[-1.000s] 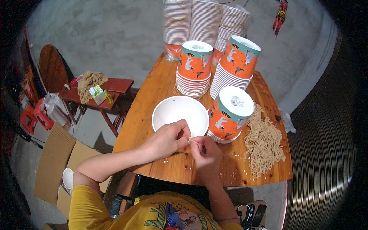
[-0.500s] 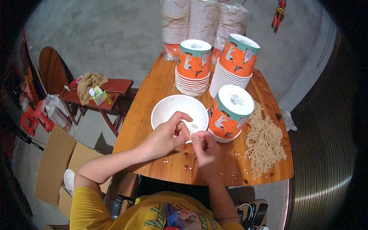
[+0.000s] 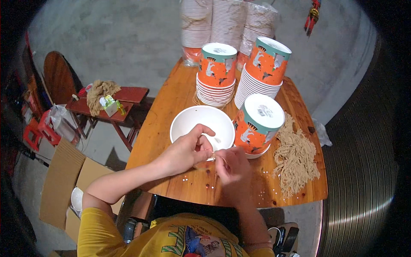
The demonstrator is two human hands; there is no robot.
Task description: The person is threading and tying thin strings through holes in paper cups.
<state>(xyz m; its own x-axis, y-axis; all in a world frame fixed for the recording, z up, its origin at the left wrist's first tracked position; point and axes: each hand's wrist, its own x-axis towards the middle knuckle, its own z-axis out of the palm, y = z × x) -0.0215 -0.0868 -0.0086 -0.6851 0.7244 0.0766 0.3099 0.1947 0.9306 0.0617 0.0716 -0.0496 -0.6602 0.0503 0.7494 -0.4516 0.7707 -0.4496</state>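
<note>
A white round paper bucket (image 3: 201,118) lies with its open mouth toward me, a small hole showing in its far wall. At its near rim my left hand (image 3: 190,147) is closed, thumb and fingers pinching a thin tan string. My right hand (image 3: 232,165) is also closed on this string, just right of the left fingertips. The string itself is mostly hidden by the fingers. Beside the right hand stands an upside-down orange and green paper bucket (image 3: 252,132). Farther right lies a loose pile of cut tan strings (image 3: 295,160).
Upside-down bucket stacks (image 3: 216,70) (image 3: 265,64) stand farther back, with plastic-wrapped stacks (image 3: 224,25) behind. Small white dots (image 3: 185,179) are scattered along the wooden table's (image 3: 160,124) near edge. At left are a red bench (image 3: 132,95) and an open cardboard box (image 3: 62,184).
My right hand has turned slightly and shifted a little right, at the string. My left hand stays by the rim. The bucket sits almost as before.
</note>
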